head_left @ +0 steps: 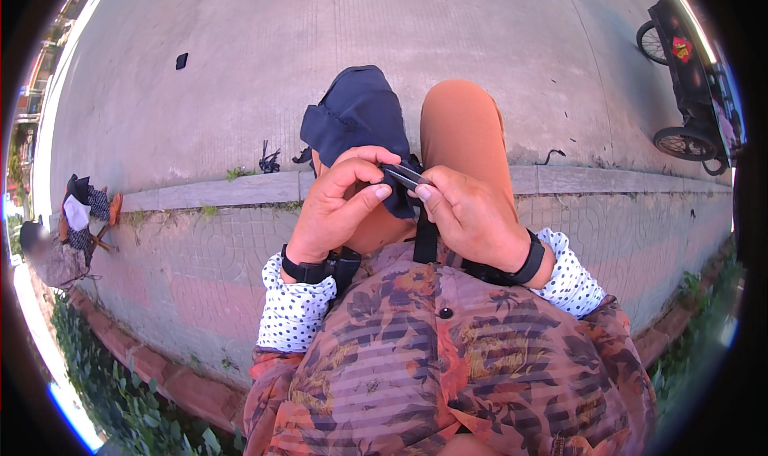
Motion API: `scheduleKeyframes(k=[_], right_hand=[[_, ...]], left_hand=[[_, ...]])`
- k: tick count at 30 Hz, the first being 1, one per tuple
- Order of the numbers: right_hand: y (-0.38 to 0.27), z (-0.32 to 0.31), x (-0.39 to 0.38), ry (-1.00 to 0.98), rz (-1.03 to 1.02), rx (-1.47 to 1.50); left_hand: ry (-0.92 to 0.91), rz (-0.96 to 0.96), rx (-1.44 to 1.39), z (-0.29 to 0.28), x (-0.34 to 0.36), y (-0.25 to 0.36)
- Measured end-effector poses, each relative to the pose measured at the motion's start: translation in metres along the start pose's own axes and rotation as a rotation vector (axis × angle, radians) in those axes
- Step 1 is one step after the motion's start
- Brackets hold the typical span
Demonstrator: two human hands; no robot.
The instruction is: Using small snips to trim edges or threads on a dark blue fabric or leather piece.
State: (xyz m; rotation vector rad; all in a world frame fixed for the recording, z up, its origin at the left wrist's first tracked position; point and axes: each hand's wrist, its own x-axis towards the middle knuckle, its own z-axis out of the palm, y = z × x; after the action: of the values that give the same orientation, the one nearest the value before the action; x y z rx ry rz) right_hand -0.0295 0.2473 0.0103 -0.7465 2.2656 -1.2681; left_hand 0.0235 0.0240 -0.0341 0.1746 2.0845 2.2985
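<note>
A dark navy cloth [358, 114] is draped over my left knee, and part of it hangs down between my legs. My left hand [340, 204] is closed, with thumb and fingers pinching an edge of this cloth. My right hand [472, 216] grips a slim dark tool with two narrow arms, which looks like thread snips [408, 177]. The tool's far end reaches to the left fingertips, at the pinched cloth. The fingers hide the exact contact there.
Dark scraps [270, 159] lie by the kerb [224, 190], and a small black piece [182, 61] lies farther out on the concrete. Another person [68, 236] sits at the far left. A dark three-wheeled cart [686, 80] stands at the right. Hedge plants [120, 384] grow behind the paving.
</note>
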Motion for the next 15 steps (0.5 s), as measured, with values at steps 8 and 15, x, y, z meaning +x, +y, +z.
scheduleKeyframes(k=[8, 15], right_hand=[[0.002, 0.01, 0.021, 0.197, -0.091, 0.215], [0.003, -0.004, 0.009, 0.129, -0.004, 0.26]], left_hand=[[-0.149, 0.025, 0.161, 0.009, -0.001, 0.002], [-0.022, -0.021, -0.088, 0.001, -0.002, -0.007]])
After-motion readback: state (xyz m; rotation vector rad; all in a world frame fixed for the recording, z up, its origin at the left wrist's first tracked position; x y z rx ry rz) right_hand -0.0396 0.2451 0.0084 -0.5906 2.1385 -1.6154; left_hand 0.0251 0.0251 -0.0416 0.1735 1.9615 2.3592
